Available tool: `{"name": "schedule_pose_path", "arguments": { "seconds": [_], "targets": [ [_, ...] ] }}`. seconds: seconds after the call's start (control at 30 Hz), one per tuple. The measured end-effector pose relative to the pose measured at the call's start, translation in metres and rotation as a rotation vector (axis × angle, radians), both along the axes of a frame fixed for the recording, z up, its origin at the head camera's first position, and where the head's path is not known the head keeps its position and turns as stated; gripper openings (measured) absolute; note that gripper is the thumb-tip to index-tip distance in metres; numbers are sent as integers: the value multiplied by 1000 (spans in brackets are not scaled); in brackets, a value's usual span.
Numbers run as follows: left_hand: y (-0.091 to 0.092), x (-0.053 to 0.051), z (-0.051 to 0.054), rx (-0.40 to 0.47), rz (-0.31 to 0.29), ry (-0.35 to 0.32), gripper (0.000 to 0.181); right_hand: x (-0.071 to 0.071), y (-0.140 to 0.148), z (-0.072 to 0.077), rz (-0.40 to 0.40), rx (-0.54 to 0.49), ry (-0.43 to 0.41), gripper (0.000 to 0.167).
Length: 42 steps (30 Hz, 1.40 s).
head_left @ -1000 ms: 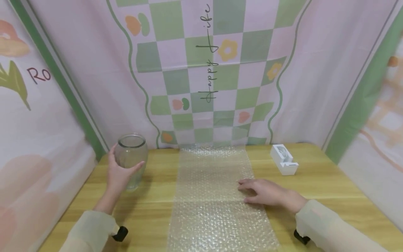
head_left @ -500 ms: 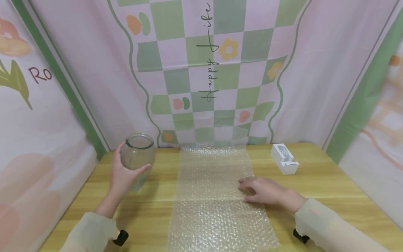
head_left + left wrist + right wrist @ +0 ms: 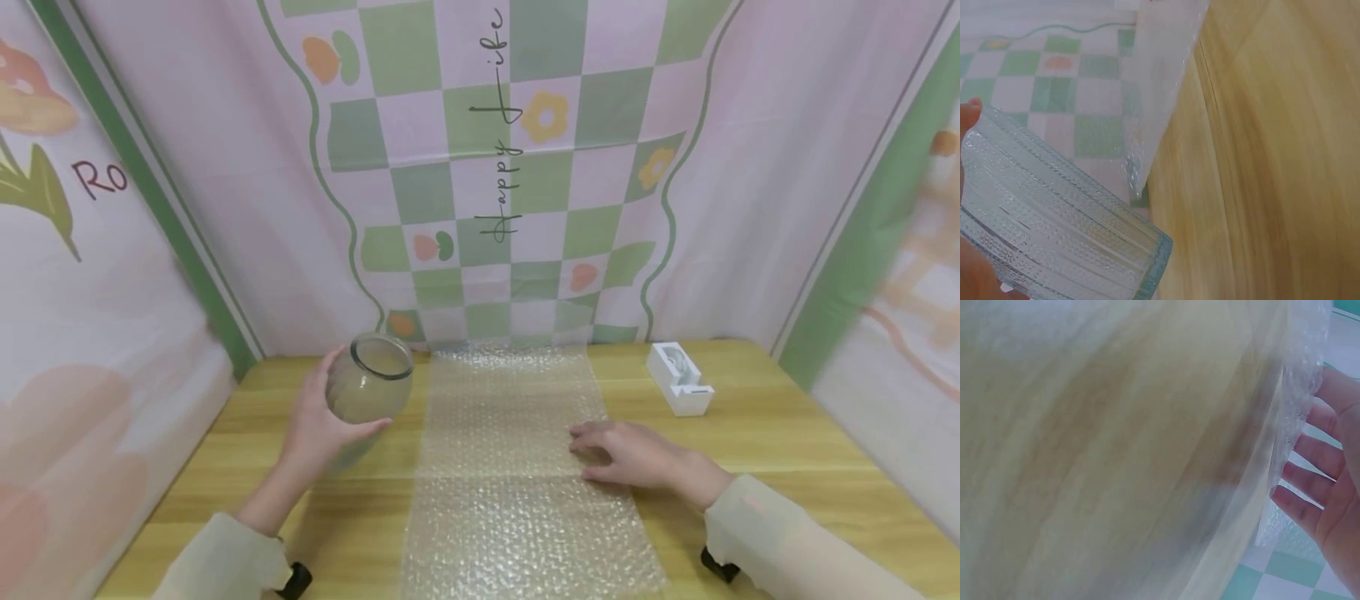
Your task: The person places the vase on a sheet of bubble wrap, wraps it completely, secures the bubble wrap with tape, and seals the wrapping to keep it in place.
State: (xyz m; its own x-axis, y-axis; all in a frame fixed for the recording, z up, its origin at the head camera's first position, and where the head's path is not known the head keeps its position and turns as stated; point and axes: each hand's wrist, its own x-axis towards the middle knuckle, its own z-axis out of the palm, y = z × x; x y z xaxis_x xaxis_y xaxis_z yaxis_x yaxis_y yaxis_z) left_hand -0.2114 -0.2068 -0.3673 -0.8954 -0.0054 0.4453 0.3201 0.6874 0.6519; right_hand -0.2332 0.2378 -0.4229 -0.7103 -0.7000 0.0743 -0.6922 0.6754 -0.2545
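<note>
My left hand (image 3: 322,425) grips a clear ribbed glass vase (image 3: 378,396) around its body, thumb on the near side. The vase is tilted, its mouth leaning to the right, just left of a sheet of bubble wrap (image 3: 510,500). In the left wrist view the thick base of the vase (image 3: 1072,212) hangs off the table. My right hand (image 3: 630,454) rests with relaxed, spread fingertips (image 3: 1297,506) on the right edge of the bubble wrap, which lies flat down the middle of the table.
A white tape dispenser (image 3: 678,379) holding a roll of tape stands at the back right of the wooden table (image 3: 750,467). A patterned cloth (image 3: 480,208) hangs behind the table, and printed curtains close off both sides.
My left hand has carried the vase to the right, toward the bubble wrap, and tipped it from upright to tilted. My right hand has stayed in place on the sheet.
</note>
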Motion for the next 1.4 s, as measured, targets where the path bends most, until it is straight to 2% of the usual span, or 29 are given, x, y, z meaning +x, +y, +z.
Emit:
{"name": "schedule_pose_path", "arguments": {
  "seconds": [0.33, 0.4, 0.6, 0.8, 0.93, 1.17, 1.4],
  "targets": [
    [15, 6, 5, -69, -47, -2, 117, -2, 2, 6, 38, -82, 92, 41],
    [18, 8, 6, -81, -58, 4, 117, -2, 2, 8, 32, -89, 85, 41],
    [30, 12, 7, -135, -108, 30, 116, 1, 1, 15, -2, -116, 18, 43],
    [43, 17, 5, -196, -202, 83, 118, 8, -11, 26, -19, -177, -30, 42],
    [52, 20, 4, -210, -255, 73, 119, 14, -23, 34, -22, -247, -94, 44],
    [64, 25, 2, -259, -285, 73, 121, 18, -37, 42, -4, -327, -167, 47],
    [77, 31, 4, -360, -334, 30, 121, 28, -50, 45, 25, -513, -354, 60]
  ]
}}
